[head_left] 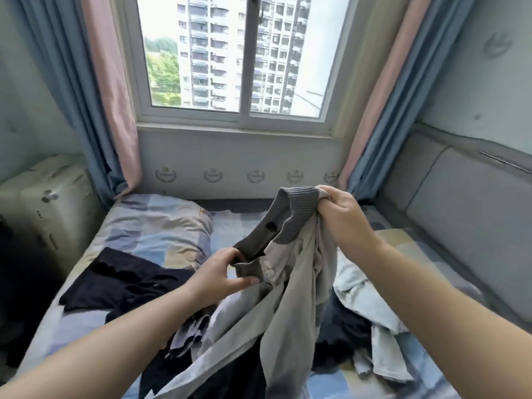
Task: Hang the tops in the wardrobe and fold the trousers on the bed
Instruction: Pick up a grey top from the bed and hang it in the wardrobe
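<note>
- A grey jacket (290, 283) with a darker ribbed collar is held up above the bed (331, 381), its lower part draped down toward the camera, probably so the garment can be sorted out for hanging.
- The front edge beside a snap button is pinched by the left hand (221, 273), thumb and fingers closed on the fabric.
- The collar end is gripped higher up by the right hand (342, 214), fingers curled tight round bunched cloth, so the neckline is stretched between both hands.
- Under and beside the jacket, a dark garment (123, 280) and a pale blue garment (371, 309) lie crumpled on the bed, not yet handled.
- Farther off, a pillow (161, 223) lies below the window (233, 59).
- No wardrobe is visible.
</note>
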